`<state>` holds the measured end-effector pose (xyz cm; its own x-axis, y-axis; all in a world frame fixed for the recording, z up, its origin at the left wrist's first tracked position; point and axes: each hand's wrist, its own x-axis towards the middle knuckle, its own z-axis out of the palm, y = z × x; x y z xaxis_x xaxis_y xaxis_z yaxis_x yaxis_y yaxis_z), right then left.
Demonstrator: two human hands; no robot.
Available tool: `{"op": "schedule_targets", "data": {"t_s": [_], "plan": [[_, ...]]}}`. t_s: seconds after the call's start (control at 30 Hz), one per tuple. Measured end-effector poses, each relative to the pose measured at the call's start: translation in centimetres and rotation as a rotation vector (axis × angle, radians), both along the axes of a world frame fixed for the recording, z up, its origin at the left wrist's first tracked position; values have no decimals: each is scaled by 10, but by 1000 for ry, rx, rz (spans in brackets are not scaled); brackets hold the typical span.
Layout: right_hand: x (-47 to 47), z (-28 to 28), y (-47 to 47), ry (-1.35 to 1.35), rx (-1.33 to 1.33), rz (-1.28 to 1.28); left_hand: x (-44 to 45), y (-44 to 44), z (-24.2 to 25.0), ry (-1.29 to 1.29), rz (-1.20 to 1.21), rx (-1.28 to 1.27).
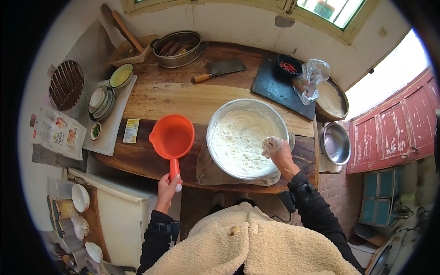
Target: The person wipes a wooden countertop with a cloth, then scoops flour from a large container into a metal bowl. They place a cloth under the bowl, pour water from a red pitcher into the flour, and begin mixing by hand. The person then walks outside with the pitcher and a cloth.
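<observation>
A red plastic dipper [172, 136] is held by its handle in my left hand [166, 190], over the near edge of the wooden table. What liquid it may hold I cannot make out. Right of it, a large metal bowl [212, 156] rests on a cloth [202, 168]. Shaggy floury dough [239, 141] covers the bowl's bottom. My right hand [277, 149] is over the bowl's right side, coated in flour with its fingers curled. Whether it grips any dough is hidden.
A cleaver [227, 67] lies beyond the bowl. At back right, a dark board [271, 82] bears a black bowl [289, 65] of red chillies and a plastic bag [309, 82]. A yellow packet [131, 130] and stacked bowls [101, 103] are left; a steamer pot [177, 62] stands behind.
</observation>
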<state>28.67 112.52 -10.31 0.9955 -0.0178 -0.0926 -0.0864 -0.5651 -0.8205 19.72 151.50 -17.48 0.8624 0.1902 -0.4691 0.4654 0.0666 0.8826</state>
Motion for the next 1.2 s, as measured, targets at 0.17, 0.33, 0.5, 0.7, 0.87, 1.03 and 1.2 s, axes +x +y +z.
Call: {"op": "schedule_targets", "data": {"t_s": [0.17, 0.33, 0.5, 0.7, 0.87, 1.03, 1.2], "plan": [[10, -17, -2, -168, -370, -15, -9, -1, 1, -8, -38, -36], [22, -32, -4, 22, -46, -172, -14, -5, 3, 12, -21, -39], [25, -36, -5, 259, 662, -227, -17, -9, 6, 7, 56, -53], [29, -51, -12, 323, 742, -283, -18, -13, 9, 11, 74, -21], [33, -66, -26, 307, 680, -170, -18, -13, 8, 17, 91, -26], [26, -64, -16, 206, 627, -144, -17, -11, 1, 32, 91, -12], [15, -41, 10, 180, 223, -75, -10, -11, -2, 31, 63, 1]]}}
